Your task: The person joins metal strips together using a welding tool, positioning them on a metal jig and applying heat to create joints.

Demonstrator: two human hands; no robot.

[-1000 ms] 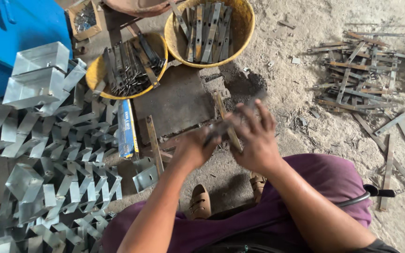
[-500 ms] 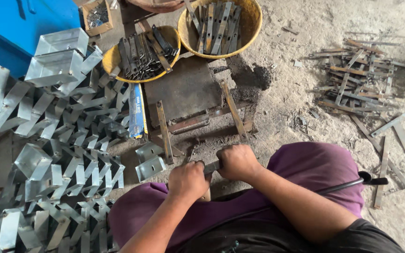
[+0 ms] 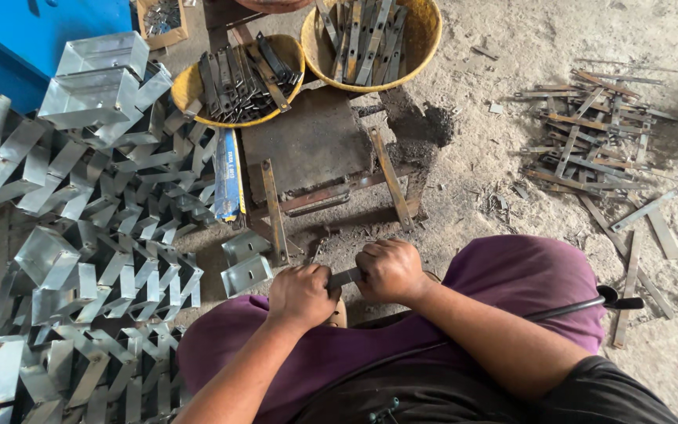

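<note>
My left hand (image 3: 301,294) and my right hand (image 3: 390,271) are both closed on one flat dark metal strip (image 3: 344,278), of which only a short piece shows between the fists. The hands sit close to my body, above my knees in purple trousers (image 3: 527,283). Just beyond them stands a low rusty metal work block (image 3: 308,145) with angled strips leaning on its frame. Two small bent shiny brackets (image 3: 245,263) lie on the floor left of my left hand.
Two yellow basins (image 3: 237,78) (image 3: 374,35) hold several dark metal strips. A heap of shiny folded sheet-metal brackets (image 3: 80,220) fills the left side. Loose rusty strips (image 3: 590,133) lie on the sandy floor at right. A blue box (image 3: 33,31) stands top left.
Both hands have drawn back from the work block toward my body, still holding the strip. The view has shifted, so the block and basins sit farther from the hands.
</note>
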